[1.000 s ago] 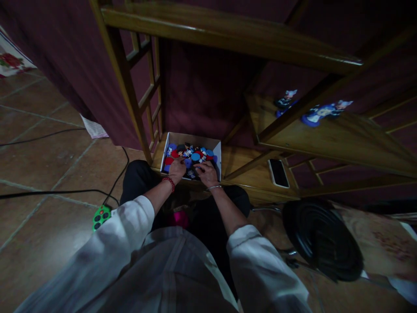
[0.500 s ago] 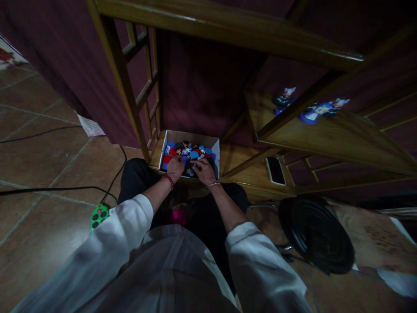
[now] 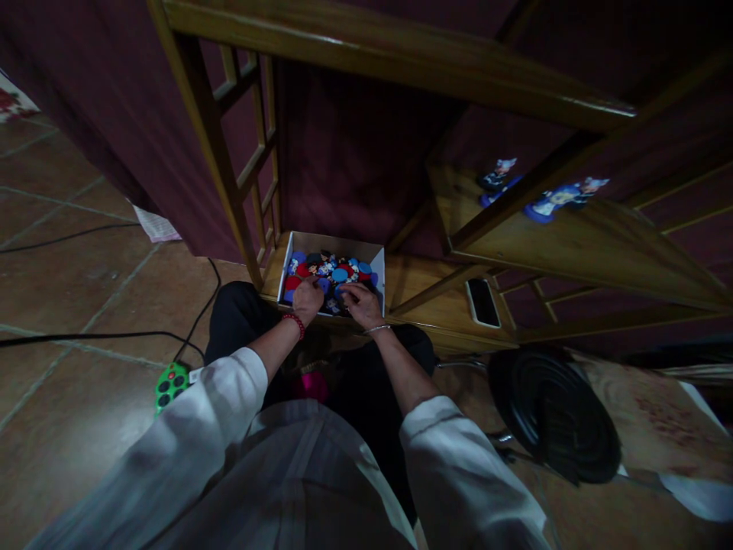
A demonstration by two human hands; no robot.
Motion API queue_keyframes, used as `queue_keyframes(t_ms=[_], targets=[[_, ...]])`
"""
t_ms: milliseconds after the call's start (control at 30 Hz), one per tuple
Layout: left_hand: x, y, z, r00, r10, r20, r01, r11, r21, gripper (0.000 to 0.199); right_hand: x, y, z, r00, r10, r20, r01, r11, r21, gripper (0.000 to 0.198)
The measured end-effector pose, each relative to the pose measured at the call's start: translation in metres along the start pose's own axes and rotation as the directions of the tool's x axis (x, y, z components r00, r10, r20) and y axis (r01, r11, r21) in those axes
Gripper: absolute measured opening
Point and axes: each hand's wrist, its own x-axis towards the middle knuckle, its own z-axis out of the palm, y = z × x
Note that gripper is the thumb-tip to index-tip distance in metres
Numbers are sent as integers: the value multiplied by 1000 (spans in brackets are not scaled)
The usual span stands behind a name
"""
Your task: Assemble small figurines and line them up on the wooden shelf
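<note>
Left hand (image 3: 308,300), right hand (image 3: 363,304): are curling, apart, inside the white box (image 3: 343,246); grip cannot be told | Figurines (image 3: 325,270): are lying there | Change: blue disc (image 3: 338,291) is showing more beside right hand; handling is continuing.

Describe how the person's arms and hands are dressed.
Loose, pale sleeves stop short of both wrists. The left hand has a red beaded bracelet at its wrist; the right hand, a thin silvery bangle. No gloves show.
</note>
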Motion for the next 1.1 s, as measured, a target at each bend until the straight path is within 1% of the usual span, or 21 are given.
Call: queue_keyframes(t_ms=[167, 267, 433, 567, 700, 833, 967, 1100], targets=[[-1, 1, 0, 1000, 6, 15, -6, 1000, 0, 34, 5, 2, 3, 990, 138, -10, -138, 990, 5, 23], [-2, 1, 0, 999, 22, 27, -22, 1000, -13, 33, 10, 2, 3, 986, 162, -24, -163, 987, -11, 26], [-5, 5, -1, 999, 8, 38, -9, 1000, 9, 34, 21, -1, 6, 996, 44, -77, -56, 987, -153, 24], [-8, 8, -2, 999, 0, 43, -2, 1000, 28, 36, 29, -4, 13, 999, 5, -47, -12, 987, -159, 25], [-8, 8, 0, 999, 29, 26, -30, 998, 61, 37, 38, -7, 21, 999, -33, 3, 33, 983, -179, 28], [-8, 8, 1, 999, 37, 30, -40, 994, 102, 37, 47, -9, 25, 994, -75, 82, 91, 973, -213, 34], [-8, 8, 1, 999, 22, 44, -27, 992, 123, 36, 54, -13, 26, 985, -73, 156, 113, 957, -269, 40], [-8, 9, -1, 998, 20, 59, -26, 994, 109, 35, 61, -19, 28, 962, -68, 263, 156, 931, -329, 45]])
